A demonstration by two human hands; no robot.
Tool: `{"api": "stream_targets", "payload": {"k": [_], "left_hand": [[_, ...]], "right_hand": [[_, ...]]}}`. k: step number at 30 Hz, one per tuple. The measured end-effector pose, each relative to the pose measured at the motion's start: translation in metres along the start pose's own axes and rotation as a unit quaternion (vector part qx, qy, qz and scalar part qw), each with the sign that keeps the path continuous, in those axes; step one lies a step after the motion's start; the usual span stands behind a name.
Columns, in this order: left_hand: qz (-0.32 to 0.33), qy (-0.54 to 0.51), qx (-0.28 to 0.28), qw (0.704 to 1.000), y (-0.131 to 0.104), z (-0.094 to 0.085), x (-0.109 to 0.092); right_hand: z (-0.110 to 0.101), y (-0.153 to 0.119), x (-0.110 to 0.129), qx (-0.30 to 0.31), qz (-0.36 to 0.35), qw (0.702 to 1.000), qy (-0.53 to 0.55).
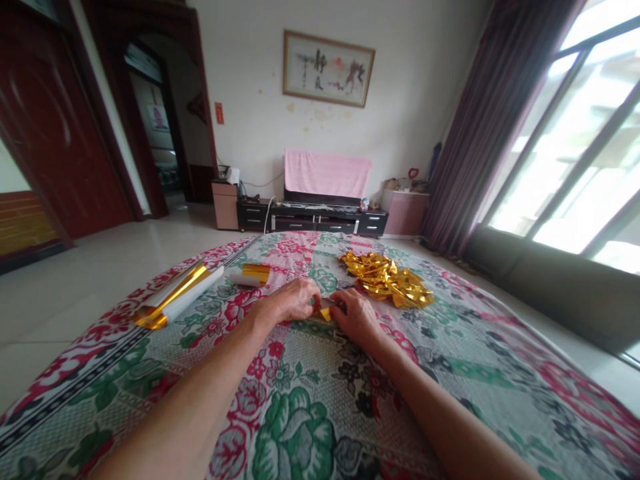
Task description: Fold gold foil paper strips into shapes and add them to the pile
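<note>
Both hands meet over the middle of a flower-patterned tablecloth (pixel 295 427). Between them is a small piece of gold foil paper (pixel 326 313), its pale back partly showing. My left hand (pixel 299 298) is closed with its fingertips on the left side of the piece. On the other side, my right hand (pixel 356 312) pinches it between thumb and fingers. Just beyond my right hand lies a pile of folded gold foil pieces (pixel 390 280). Left of my left hand sits a short stack of gold foil paper (pixel 256 274), curled, with white undersides. The fingers hide most of the held piece.
At the table's left lies a larger rolled sheet of gold foil paper (pixel 185 293). Beyond the table stands a low black cabinet (pixel 320 220) with a pink cloth (pixel 327 175) draped above it. A purple curtain (pixel 465 140) and a window are at the right.
</note>
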State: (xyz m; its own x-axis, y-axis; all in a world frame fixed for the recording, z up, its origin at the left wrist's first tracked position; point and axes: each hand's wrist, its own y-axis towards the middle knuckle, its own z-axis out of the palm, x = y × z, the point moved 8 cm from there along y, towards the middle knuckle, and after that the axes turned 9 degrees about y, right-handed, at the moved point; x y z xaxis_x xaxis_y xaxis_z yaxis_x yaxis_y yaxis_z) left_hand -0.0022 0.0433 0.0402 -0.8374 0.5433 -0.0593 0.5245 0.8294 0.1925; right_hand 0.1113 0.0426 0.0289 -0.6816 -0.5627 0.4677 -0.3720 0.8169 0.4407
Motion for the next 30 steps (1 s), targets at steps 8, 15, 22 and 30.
{"api": "stream_targets", "payload": {"k": [8,15,22,30], "left_hand": [[-0.065,-0.021,-0.024,0.997,-0.002,-0.002,0.013],[-0.111,-0.059,0.032,0.992,-0.005,0.005,0.019],[-0.090,-0.048,-0.042,0.994,-0.002,0.000,0.012],[-0.076,-0.026,-0.073,0.994,0.003,0.007,0.015]], "right_hand": [[-0.004,-0.002,0.000,-0.022,0.025,0.999,0.008],[-0.007,0.002,-0.010,-0.027,0.089,0.995,0.026],[-0.005,0.000,-0.007,-0.005,0.119,0.992,0.035],[-0.002,-0.001,0.004,0.048,0.042,0.998,0.024]]}}
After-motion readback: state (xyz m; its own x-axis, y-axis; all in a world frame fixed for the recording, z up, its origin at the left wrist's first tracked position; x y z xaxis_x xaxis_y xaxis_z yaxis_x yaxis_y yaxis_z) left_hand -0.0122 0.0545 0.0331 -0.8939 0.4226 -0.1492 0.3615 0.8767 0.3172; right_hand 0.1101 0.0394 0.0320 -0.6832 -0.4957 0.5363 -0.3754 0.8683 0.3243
